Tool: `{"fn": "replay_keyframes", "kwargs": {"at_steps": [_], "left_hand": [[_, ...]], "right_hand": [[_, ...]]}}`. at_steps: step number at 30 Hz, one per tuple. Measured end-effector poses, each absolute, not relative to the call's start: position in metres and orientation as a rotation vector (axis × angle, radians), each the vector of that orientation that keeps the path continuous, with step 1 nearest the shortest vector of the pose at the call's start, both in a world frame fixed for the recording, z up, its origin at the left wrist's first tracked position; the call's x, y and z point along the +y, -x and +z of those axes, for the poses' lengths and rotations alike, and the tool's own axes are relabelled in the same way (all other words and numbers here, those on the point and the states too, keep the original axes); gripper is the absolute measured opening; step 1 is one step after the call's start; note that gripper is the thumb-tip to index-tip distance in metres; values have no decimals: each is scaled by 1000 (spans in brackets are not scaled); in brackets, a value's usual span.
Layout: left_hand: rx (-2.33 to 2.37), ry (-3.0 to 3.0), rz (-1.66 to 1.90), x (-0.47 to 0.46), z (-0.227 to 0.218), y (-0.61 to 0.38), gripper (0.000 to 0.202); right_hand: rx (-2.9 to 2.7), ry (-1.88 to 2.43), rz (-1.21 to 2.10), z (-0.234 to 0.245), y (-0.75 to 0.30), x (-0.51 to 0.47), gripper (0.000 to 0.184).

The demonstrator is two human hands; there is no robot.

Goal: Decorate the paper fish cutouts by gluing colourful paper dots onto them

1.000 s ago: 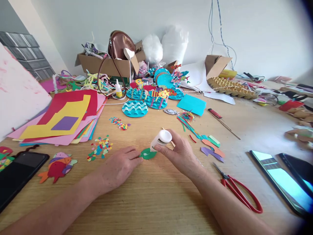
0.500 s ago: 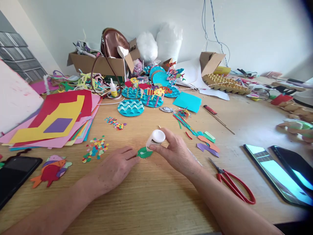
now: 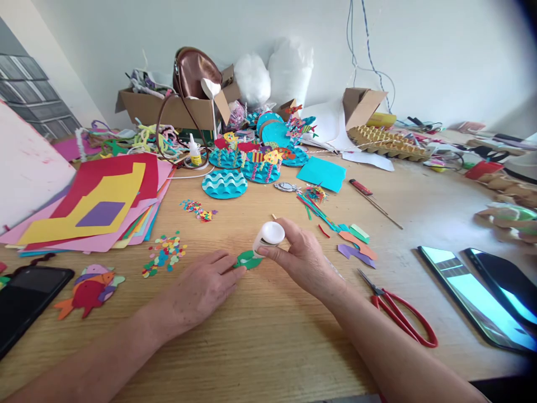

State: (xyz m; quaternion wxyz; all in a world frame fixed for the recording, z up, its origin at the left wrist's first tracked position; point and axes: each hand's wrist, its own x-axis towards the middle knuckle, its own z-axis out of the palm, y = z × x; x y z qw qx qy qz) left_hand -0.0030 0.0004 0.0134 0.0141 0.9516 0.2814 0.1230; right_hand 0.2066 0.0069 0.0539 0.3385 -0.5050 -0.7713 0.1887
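Note:
My right hand [image 3: 304, 258] grips a white glue stick [image 3: 267, 237], tilted with its tip down on a small green paper piece [image 3: 247, 259] lying on the wooden table [image 3: 268, 336]. My left hand [image 3: 201, 288] rests flat beside it, fingers stretched out, fingertips pressing the green piece's left edge. A paper fish [image 3: 89, 290] lies to the left, near a heap of coloured paper dots [image 3: 165, 253].
Red-handled scissors [image 3: 398, 314] lie to the right, with two phones [image 3: 478, 295] beyond and a black phone [image 3: 25, 299] at the far left. Coloured paper sheets [image 3: 98, 207] are stacked at left. Blue wave discs [image 3: 224, 183], paper scraps [image 3: 354, 245] and cardboard boxes [image 3: 176, 112] crowd the back.
The right hand has shifted the glue stick slightly over the green piece. The left hand stays pressed on it. The view tilted a little since the earliest frame.

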Motion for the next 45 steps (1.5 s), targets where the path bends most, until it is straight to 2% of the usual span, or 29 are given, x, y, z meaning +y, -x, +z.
{"fn": "replay_keyframes", "kwargs": {"at_steps": [45], "left_hand": [[960,-2900,294,-4,14,-1,23]], "right_hand": [[-1943,1253,483,43,-196,10,23]]}}
